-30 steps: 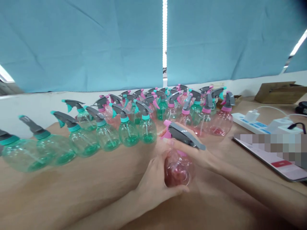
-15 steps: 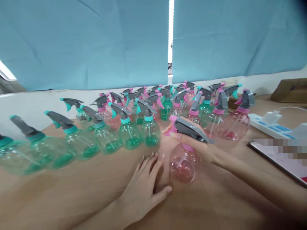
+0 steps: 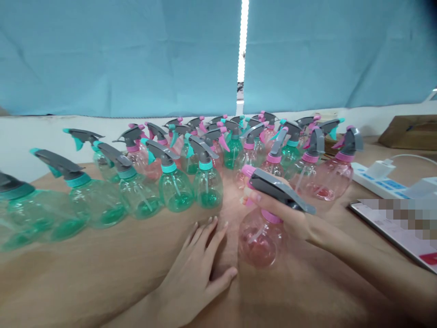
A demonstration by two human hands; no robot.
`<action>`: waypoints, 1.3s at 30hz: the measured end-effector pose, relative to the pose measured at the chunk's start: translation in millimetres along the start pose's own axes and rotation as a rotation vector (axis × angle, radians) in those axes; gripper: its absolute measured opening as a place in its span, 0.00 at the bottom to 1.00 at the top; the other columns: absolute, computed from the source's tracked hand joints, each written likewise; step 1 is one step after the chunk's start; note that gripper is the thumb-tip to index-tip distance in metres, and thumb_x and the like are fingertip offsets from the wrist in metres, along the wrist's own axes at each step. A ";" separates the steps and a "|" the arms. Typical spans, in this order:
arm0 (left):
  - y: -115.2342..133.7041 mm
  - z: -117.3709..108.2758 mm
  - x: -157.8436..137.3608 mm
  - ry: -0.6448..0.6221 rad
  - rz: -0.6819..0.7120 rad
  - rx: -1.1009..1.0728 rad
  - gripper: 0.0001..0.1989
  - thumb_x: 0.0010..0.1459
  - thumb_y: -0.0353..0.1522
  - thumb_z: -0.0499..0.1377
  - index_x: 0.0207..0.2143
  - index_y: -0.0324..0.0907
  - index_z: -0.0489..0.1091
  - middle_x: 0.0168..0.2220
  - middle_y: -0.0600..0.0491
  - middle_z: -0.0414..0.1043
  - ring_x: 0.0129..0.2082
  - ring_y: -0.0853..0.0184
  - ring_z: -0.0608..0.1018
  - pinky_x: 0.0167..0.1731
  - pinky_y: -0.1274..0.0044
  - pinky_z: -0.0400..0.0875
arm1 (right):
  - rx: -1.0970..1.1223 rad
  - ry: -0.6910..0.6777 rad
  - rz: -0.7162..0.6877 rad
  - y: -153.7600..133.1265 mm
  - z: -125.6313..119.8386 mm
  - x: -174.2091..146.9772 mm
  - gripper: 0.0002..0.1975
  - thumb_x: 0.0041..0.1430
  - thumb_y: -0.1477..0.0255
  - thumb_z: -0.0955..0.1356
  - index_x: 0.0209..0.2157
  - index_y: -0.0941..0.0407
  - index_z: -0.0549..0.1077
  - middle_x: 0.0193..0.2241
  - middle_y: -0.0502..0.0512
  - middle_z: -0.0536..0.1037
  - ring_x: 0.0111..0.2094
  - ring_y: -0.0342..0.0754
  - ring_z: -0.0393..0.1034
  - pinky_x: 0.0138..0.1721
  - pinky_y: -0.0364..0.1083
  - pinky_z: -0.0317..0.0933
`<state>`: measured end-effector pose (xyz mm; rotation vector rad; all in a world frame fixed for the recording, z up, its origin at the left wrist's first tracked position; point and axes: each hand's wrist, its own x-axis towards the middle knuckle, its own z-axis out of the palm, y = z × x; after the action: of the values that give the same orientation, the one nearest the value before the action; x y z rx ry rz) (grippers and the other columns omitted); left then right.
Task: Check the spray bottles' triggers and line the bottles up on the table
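While I watch through the head camera, I have the right hand closed around the neck and grey-and-pink sprayer top of a pink spray bottle, its nozzle pointing to my left. That bottle is right of centre, over the near part of the wooden counter; I cannot tell whether its base touches the surface. My left hand holds nothing: it lies palm down, just left of the bottle and apart from it, with fingers loosely spread and the thumb out wide.

Ahead of that hand, a row of green spray bottles with teal collars runs off to the left edge. Behind them I see a crowd of pink and green bottles mixed together, and two more pink-collared bottles stand beyond my right wrist. Farther right I have a white power strip with plugs in it, a flat-screen device lying nearer me, and a brown cardboard box at the back, below a blue curtain.
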<state>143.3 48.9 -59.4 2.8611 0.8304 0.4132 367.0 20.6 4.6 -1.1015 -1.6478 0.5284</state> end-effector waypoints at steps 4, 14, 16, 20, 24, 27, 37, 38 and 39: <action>0.2 0.3 0.3 -0.014 0.000 0.019 0.33 0.61 0.41 0.57 0.64 0.42 0.49 0.63 0.43 0.57 0.60 0.52 0.63 0.57 0.57 0.57 | 0.034 -0.007 0.019 -2.1 0.9 -3.2 0.09 0.61 0.72 0.63 0.26 0.51 0.60 0.25 0.46 0.60 0.25 0.44 0.53 0.29 0.44 0.51; -0.9 2.7 -0.1 -0.075 -0.015 0.074 0.29 0.62 0.45 0.55 0.61 0.42 0.58 0.63 0.42 0.55 0.60 0.50 0.61 0.57 0.56 0.57 | 0.214 -0.018 0.052 1.1 3.5 -3.9 0.07 0.58 0.75 0.67 0.36 0.47 0.70 0.25 0.43 0.62 0.25 0.40 0.54 0.26 0.41 0.51; -0.7 1.7 1.3 -0.095 -0.015 0.078 0.29 0.62 0.46 0.54 0.61 0.42 0.59 0.64 0.42 0.54 0.61 0.49 0.61 0.57 0.55 0.57 | 0.223 -0.019 0.046 1.6 3.5 -3.7 0.08 0.58 0.75 0.67 0.37 0.47 0.70 0.25 0.43 0.63 0.25 0.40 0.55 0.26 0.41 0.51; -0.5 -0.7 3.7 -0.137 -0.018 0.084 0.30 0.63 0.46 0.54 0.61 0.41 0.59 0.64 0.40 0.53 0.61 0.48 0.60 0.56 0.53 0.57 | 0.222 -0.021 0.078 6.7 3.0 -6.8 0.06 0.59 0.73 0.67 0.38 0.47 0.71 0.28 0.44 0.66 0.27 0.40 0.58 0.29 0.41 0.55; -0.1 -1.0 3.0 -0.139 -0.017 0.085 0.30 0.63 0.46 0.53 0.61 0.40 0.59 0.64 0.40 0.53 0.62 0.49 0.59 0.56 0.54 0.57 | 0.162 -0.005 0.198 14.2 2.6 -11.3 0.09 0.59 0.68 0.68 0.42 0.47 0.73 0.31 0.47 0.71 0.31 0.43 0.65 0.34 0.44 0.60; 0.3 -0.5 1.8 -0.130 -0.008 0.086 0.29 0.62 0.46 0.54 0.61 0.40 0.60 0.64 0.41 0.53 0.62 0.50 0.59 0.57 0.55 0.56 | 0.178 -0.029 0.215 13.8 2.7 -10.6 0.13 0.59 0.66 0.68 0.46 0.47 0.72 0.35 0.49 0.75 0.36 0.47 0.69 0.41 0.48 0.63; -0.7 0.0 4.4 -0.140 0.001 0.097 0.30 0.63 0.47 0.53 0.61 0.40 0.59 0.64 0.41 0.53 0.62 0.50 0.59 0.57 0.55 0.56 | 0.221 -0.044 0.198 13.1 3.0 -10.2 0.18 0.58 0.66 0.68 0.51 0.46 0.69 0.36 0.50 0.78 0.42 0.49 0.72 0.48 0.50 0.65; -0.5 -0.1 4.3 -0.142 0.002 0.099 0.30 0.63 0.47 0.53 0.61 0.40 0.59 0.64 0.41 0.53 0.62 0.50 0.59 0.57 0.55 0.56 | 0.226 -0.048 0.214 15.9 2.8 -11.1 0.19 0.59 0.66 0.68 0.52 0.46 0.69 0.36 0.50 0.78 0.43 0.49 0.72 0.49 0.50 0.64; -0.3 -0.2 4.1 -0.142 0.003 0.099 0.30 0.63 0.47 0.53 0.61 0.40 0.59 0.64 0.41 0.53 0.62 0.50 0.59 0.57 0.55 0.56 | 0.227 -0.053 0.227 18.5 2.6 -11.8 0.19 0.59 0.66 0.68 0.52 0.46 0.69 0.37 0.50 0.78 0.43 0.49 0.72 0.50 0.51 0.64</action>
<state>146.4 51.4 -58.4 2.9403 0.8440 0.1711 372.6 19.9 -16.7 -1.1182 -1.4737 0.8768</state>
